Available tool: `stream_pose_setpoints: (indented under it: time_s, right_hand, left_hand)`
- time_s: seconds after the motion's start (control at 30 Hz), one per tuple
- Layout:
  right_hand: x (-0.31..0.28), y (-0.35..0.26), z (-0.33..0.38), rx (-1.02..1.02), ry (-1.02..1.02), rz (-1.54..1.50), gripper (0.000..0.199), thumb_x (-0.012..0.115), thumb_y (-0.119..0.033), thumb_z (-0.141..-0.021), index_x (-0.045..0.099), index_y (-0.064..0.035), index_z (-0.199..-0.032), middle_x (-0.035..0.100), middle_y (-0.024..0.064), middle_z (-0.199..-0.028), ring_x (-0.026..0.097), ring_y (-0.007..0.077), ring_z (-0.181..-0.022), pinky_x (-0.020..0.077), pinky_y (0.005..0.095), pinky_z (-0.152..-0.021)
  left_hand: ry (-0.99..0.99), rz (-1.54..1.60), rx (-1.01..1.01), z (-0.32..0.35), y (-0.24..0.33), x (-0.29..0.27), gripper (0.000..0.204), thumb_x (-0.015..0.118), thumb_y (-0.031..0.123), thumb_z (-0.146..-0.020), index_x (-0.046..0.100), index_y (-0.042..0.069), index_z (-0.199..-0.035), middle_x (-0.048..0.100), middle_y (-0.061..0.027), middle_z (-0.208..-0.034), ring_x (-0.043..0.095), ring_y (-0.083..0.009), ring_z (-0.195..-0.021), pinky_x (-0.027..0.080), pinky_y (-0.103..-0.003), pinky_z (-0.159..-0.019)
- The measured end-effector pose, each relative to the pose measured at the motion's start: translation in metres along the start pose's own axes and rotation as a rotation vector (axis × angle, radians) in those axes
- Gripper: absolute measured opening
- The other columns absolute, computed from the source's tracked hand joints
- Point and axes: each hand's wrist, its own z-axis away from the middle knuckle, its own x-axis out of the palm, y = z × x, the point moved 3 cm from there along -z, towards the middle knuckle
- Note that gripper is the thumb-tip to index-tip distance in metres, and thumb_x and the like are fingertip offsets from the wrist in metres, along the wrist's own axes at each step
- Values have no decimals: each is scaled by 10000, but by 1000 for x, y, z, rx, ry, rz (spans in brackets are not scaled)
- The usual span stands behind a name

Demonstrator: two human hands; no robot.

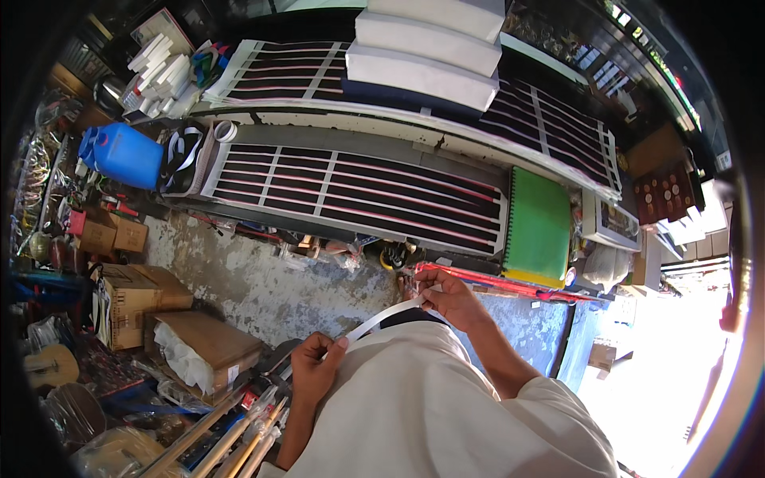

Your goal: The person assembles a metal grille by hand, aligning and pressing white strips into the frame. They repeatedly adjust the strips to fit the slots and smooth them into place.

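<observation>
The left hand [317, 362] and the right hand [450, 301] are each pinching one end of a single white strip [374, 320] between thumb and fingers, and the strip is running between them in a slight curve, just in front of the body. It is looking thin, light and bendable, so it should be flexing or twisting easily rather than breaking; whether it is slippery, I cannot tell. Both ends are offering the surest hold, the middle being likely to sag if gripped alone. Behind and left of the left hand, at least three wooden poles [195, 431] are lying at a slant, and farther left one open cardboard box [211, 334] is holding white wrapping. Beyond both hands, one black-striped sheet [299, 209] is lying on the lower shelf, with one green spiral notebook [539, 227] resting at its end on the right hand's side and one blue jug [123, 155] standing past its other end. Farthest out, three white blocks [426, 80] are showing in one stack.
</observation>
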Motion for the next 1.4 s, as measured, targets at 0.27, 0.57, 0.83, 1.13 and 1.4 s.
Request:
stream_pose_setpoints:
  time_s: [0.27,0.57,0.83,1.13,1.4]
  right_hand:
    - [-71,-75,-41,-119,121,486,342,708,63,-1033,693,8,-1370,726,61,-1168,697,120,-1049,600,286,-890]
    - [-131,-99,-105,-182,43,693,373,786,74,-968,742,-9,-1329,771,46,-1156,719,108,-1065,591,284,-967]
    - [-113,-95,-174,-302,108,1204,479,871,20,-888,726,-40,-1341,775,141,-1220,759,247,-1024,627,370,-908]
    - [-56,-90,-296,-89,53,1314,988,803,112,-861,454,-193,-1734,732,51,-973,658,140,-814,559,333,-753]
    - [-59,-71,-354,127,84,1577,977,617,-47,-885,275,-142,-1796,791,294,-1148,761,501,-1082,595,515,-956]
  left_hand:
    - [57,67,-10,-46,-7,82,327,838,225,-1059,689,23,-849,691,33,-749,553,-21,-671,423,-238,-585]
    - [206,-82,3,-85,-40,124,402,793,342,-1088,730,8,-872,637,9,-683,487,-49,-649,423,-295,-575]
    - [348,-532,169,-152,-56,88,458,717,337,-1091,677,62,-1455,719,-167,-733,730,-310,-643,547,-461,-624]
    - [160,-859,-51,-298,-36,9,871,558,517,-1134,182,106,-1803,787,-316,-932,762,-557,-898,605,-667,-832]
    - [-61,-997,-196,-338,-40,-17,861,486,558,-1157,136,132,-1818,792,-332,-1063,780,-521,-1009,615,-674,-927]
